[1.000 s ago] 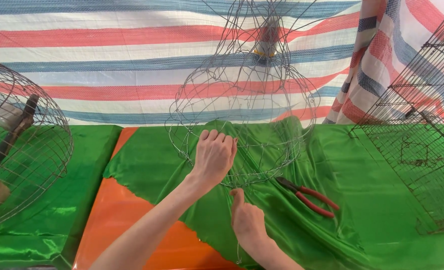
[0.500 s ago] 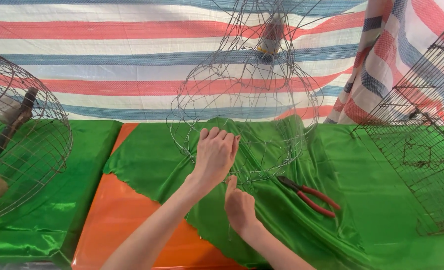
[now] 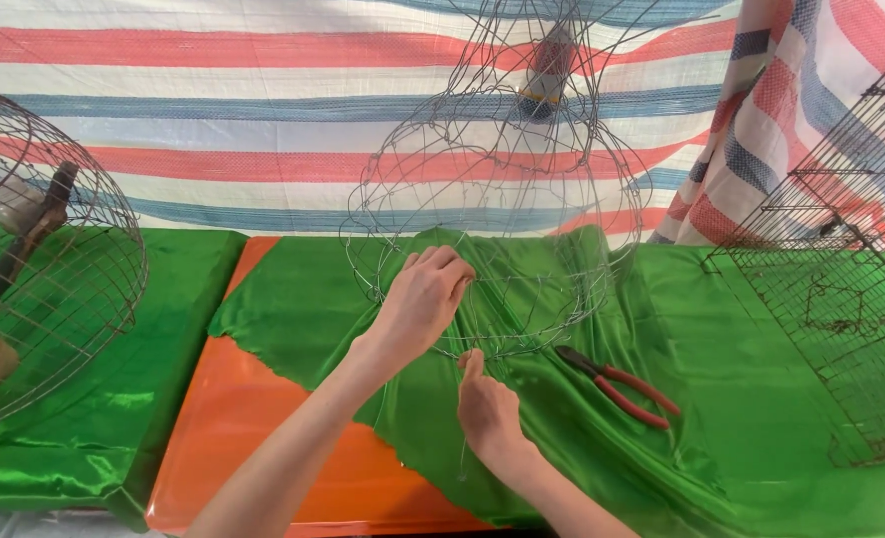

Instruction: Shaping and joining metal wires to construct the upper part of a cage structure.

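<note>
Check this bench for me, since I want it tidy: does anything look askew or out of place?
The green cloth is bunched and pulled askew, baring the orange tabletop at the near left. Red-handled pliers lie loose beside the round wire frame.

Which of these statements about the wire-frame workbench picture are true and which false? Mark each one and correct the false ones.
1. The left hand rests on the round wire frame. True.
2. The red-handled pliers are held in the right hand. False: they lie on the green cloth, apart from both hands.
3. The right hand pinches a thin wire at the frame's lower rim. True.
4. The cloth under the frame is blue. False: it is green, over an orange surface.
5. A domed wire cage stands at the left. True.
</note>
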